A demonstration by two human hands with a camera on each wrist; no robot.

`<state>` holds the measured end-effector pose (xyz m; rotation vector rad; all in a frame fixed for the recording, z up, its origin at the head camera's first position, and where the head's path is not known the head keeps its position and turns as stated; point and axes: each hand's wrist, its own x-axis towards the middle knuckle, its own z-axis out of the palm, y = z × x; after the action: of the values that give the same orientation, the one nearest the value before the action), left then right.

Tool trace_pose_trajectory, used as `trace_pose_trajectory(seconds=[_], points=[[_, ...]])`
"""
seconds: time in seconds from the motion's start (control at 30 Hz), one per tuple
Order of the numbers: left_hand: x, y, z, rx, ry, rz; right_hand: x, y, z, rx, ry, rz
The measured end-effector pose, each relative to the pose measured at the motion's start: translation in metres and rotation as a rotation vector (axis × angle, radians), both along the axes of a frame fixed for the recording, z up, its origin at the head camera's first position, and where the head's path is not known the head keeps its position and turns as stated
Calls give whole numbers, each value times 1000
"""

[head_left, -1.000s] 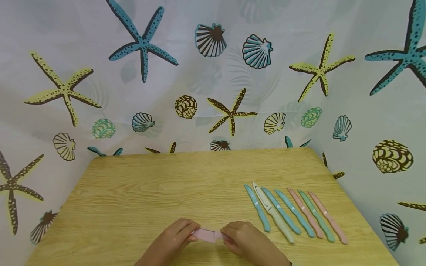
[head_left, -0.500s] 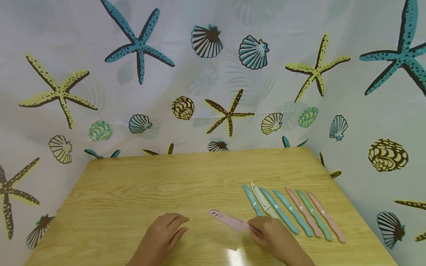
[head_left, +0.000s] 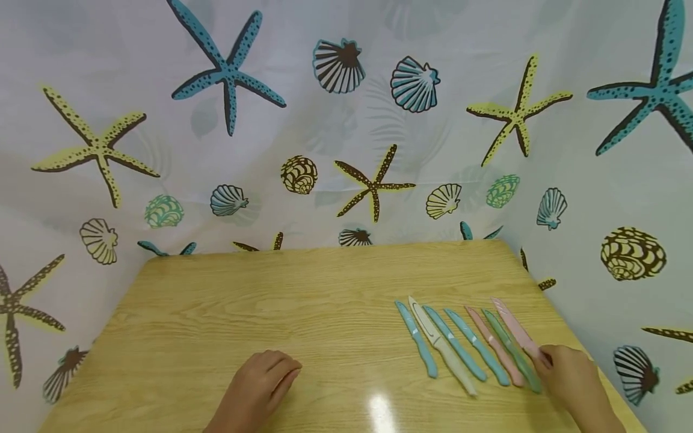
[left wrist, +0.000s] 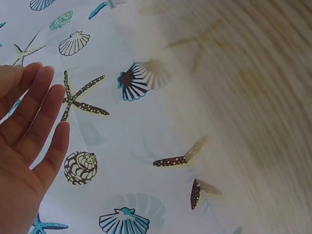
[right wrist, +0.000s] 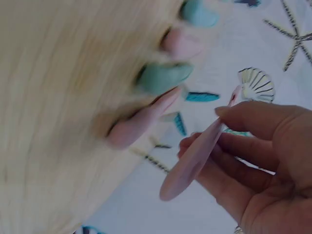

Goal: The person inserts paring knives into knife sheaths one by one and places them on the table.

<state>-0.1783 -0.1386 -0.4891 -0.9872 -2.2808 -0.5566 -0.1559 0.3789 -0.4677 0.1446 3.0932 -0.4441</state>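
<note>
My right hand (head_left: 571, 380) pinches a pink knife (head_left: 514, 325) at the right end of a row of knives. In the right wrist view the held knife (right wrist: 187, 168) sits between thumb and fingers, raised off the table. Below it lies another pink knife (right wrist: 139, 122), largely hidden in the head view. Beside that lies a green knife (head_left: 511, 352), then a pink knife (head_left: 495, 346). My left hand (head_left: 257, 385) hovers over or rests on the table's front middle; which, I cannot tell. Its fingers (left wrist: 41, 107) look relaxed and hold nothing.
Further left in the row lie blue knives, one of them a blue knife (head_left: 476, 346), and a cream knife (head_left: 443, 346). The wooden table (head_left: 243, 300) reaches back to a patterned cloth (head_left: 346, 132), which also hangs along both sides.
Both hands held the pink knife at the front middle. My left hand let go and drew left; my right hand carried the knife rightward to the end of the row, turning its tip away.
</note>
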Motion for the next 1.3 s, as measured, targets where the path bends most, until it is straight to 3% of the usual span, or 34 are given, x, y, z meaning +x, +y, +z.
trace_pose_trajectory(seconds=[0.23,0.4,0.97,1.13,1.3], points=[[0,4,1,11,16,-19,1,36,-12,7,-130,-123],[-1,5,-1,-1,4,-13,-3,48,-19,13,-158,-153],[0,6,0,-18,-4,-52,-9,54,-32,19,-99,-135],[2,6,1,-26,-23,-43,-8,41,-23,47,-56,-134],[4,10,3,-13,-80,-26,-4,7,-9,57,24,-142]])
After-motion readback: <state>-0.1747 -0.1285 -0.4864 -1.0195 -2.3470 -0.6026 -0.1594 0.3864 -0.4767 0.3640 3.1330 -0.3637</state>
